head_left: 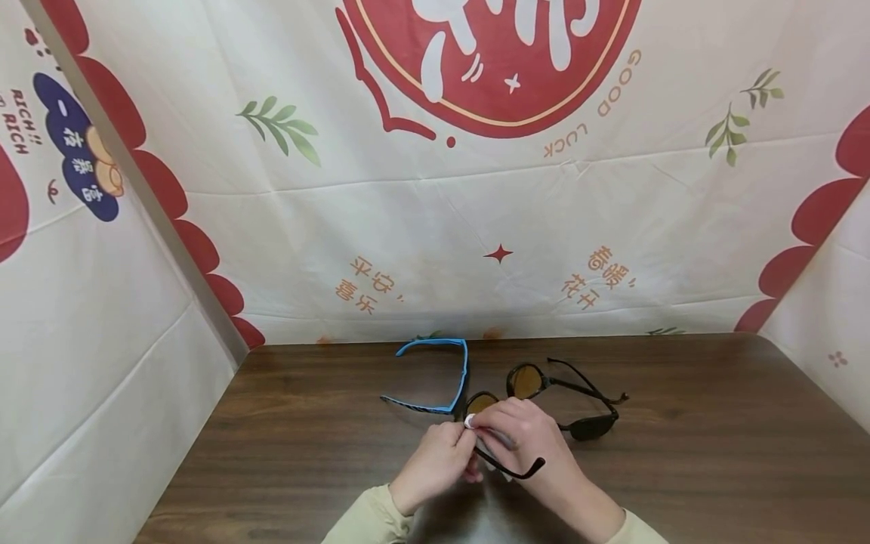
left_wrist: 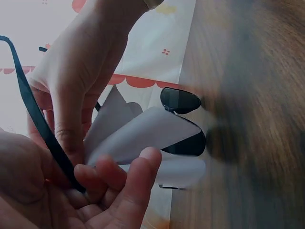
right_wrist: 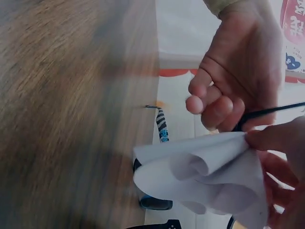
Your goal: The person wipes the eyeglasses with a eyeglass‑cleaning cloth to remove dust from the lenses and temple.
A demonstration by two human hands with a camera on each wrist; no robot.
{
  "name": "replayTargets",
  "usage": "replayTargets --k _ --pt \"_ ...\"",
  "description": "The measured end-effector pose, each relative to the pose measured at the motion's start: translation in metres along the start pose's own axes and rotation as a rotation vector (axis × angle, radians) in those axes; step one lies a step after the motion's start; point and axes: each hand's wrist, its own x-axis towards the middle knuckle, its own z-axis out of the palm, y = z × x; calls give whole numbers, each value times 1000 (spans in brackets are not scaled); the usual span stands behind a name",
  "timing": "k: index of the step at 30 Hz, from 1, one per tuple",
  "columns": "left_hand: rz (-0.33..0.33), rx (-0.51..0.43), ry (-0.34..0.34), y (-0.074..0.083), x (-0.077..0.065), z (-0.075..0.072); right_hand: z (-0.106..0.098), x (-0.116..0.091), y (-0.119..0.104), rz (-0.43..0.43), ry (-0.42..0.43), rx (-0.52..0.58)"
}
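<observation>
Black-framed sunglasses (head_left: pixel 526 380) with round brown lenses are held above the table between both hands. My left hand (head_left: pixel 433 462) grips them by one end, near the hinge, and one black temple arm (head_left: pixel 506 468) sticks out toward me. My right hand (head_left: pixel 533 442) pinches a thin white cloth (right_wrist: pixel 205 179) that hangs in loose folds over part of the frame. A white corner of it shows between the fingertips in the head view. In the left wrist view the cloth (left_wrist: pixel 143 129) hides much of one lens.
Blue-framed glasses (head_left: pixel 464 374) lie with arms unfolded on the brown wooden table (head_left: pixel 285 453), just beyond the left hand. Another black pair of sunglasses (head_left: pixel 593 428) lies to the right, beside the right hand. A printed white curtain (head_left: pixel 435 227) stands behind the table.
</observation>
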Motion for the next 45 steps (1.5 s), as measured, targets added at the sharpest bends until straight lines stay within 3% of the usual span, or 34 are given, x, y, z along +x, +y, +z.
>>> replayTargets --k 4,7,12,17,21,27,31,37,45 --pt "-2 19 -4 0 -2 1 -3 -1 0 28 -11 -151" --pt "7 46 -9 2 -3 1 -4 -1 1 45 32 -234" --pt "25 62 -17 3 -3 2 -2 0 3 -3 92 -166" --pt "35 65 -9 2 -2 2 -1 -2 5 -80 32 -57" --pt "38 100 6 1 -3 2 -3 -5 5 -66 14 -125" --pt "41 144 -16 2 -5 4 -5 -5 4 -13 76 -254" --pt "67 187 -11 3 -5 4 -5 -4 4 -1 78 -195" --pt "58 182 -17 2 -4 3 -2 -7 5 -68 42 -58" --pt "50 203 -42 2 -3 4 -5 -11 5 -10 62 -193"
